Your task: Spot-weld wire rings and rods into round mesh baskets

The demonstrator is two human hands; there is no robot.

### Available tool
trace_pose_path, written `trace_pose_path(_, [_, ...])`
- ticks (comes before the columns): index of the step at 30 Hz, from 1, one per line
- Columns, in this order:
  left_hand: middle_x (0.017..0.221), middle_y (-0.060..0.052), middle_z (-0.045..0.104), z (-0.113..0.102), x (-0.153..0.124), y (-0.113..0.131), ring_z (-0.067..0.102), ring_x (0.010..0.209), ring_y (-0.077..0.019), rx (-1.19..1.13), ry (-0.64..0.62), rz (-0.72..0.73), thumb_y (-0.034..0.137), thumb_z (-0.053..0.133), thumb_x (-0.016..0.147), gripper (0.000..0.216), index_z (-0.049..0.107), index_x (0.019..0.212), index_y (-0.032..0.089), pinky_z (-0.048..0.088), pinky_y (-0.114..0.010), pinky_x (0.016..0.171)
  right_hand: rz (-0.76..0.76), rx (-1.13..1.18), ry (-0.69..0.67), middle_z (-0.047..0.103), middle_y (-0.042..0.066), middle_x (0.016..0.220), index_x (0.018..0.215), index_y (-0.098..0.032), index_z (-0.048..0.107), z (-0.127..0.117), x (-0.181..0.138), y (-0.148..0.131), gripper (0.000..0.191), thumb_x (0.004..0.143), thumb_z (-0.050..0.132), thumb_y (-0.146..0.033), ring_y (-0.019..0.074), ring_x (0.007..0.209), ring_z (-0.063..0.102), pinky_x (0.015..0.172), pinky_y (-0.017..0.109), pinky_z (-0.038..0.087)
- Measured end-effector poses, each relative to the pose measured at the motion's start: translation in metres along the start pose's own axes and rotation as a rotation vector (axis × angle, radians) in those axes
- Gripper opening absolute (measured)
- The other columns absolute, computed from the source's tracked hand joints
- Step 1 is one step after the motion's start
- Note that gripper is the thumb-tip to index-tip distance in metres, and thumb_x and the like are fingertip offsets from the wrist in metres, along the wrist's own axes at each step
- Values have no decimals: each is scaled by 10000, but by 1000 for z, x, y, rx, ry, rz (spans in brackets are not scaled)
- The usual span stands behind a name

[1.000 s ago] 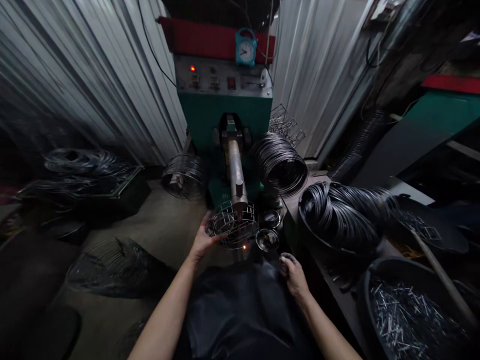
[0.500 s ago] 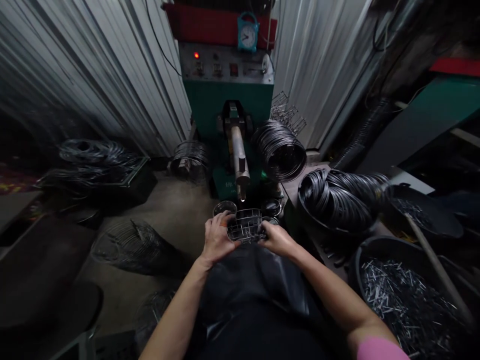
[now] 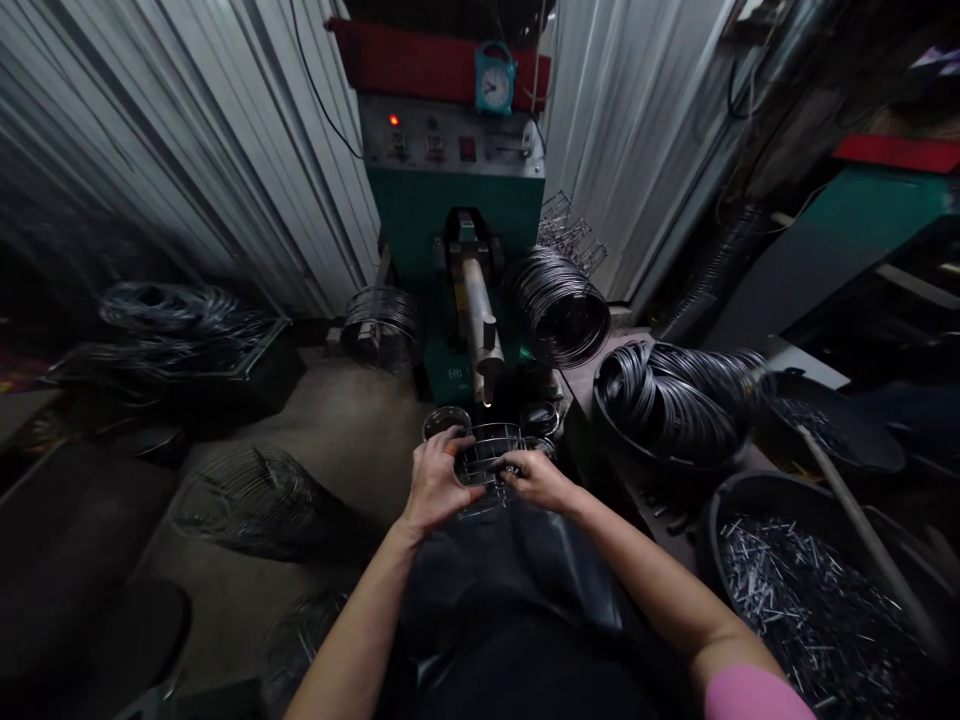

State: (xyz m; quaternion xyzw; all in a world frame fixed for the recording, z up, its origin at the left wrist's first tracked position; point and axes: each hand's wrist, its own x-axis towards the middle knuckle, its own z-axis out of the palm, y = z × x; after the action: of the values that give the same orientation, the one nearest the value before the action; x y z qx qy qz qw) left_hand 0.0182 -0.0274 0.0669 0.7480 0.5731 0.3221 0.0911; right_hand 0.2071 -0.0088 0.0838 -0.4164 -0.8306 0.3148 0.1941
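Observation:
A small wire frame (image 3: 498, 434) with curved rods is held in front of my lap, just below the tip of the welding machine's arm (image 3: 481, 320). My left hand (image 3: 439, 475) grips its left side, thumb below and fingers above. On the right side, my right hand (image 3: 536, 477) has its thumb and fingers pinched together at the frame's lower wires. Whether a loose short rod is also between those fingers is too small to tell. Round containers, one a dish (image 3: 447, 421), sit just beyond my hands.
The green machine (image 3: 457, 185) stands ahead with a lit red lamp and a blue clock (image 3: 495, 82). Wire coils (image 3: 566, 305) flank its arm. At right are a basin of wire rings (image 3: 675, 400) and a tub of short rods (image 3: 795, 600). A wire bundle (image 3: 247, 500) lies left.
My right hand has moved left and inward, from the frame's right edge to its lower middle. My left hand keeps its grip. The view has shifted slightly.

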Motion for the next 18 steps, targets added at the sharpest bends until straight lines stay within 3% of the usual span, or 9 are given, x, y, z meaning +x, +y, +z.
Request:
trace_pose_path(3, [1246,-105,544,4,3,-9,496,1161,-295,-67,20,-3,285,764,497,617,553,1073,213,379,-453,963,-116,-77,-71,680,84,960,1020,-158,654,-8,5,2,242,790,579,-167,179,885,626,771,265,463])
trace_pose_path(6, [1237,-96,551,7,8,-15,495,1166,-297,-97,35,-2,307,771,497,612,557,1063,215,383,-453,964,-115,-147,-93,684,82,933,1009,-162,660,-10,10,2,249,762,636,-174,179,857,633,744,258,469])
trace_pose_path(18, [1245,-92,542,19,28,-33,485,1181,-296,-210,6,-10,272,758,506,589,565,1061,224,385,-468,975,-139,-152,19,698,55,896,951,-202,679,-4,26,23,166,806,600,-191,160,819,652,714,233,468])
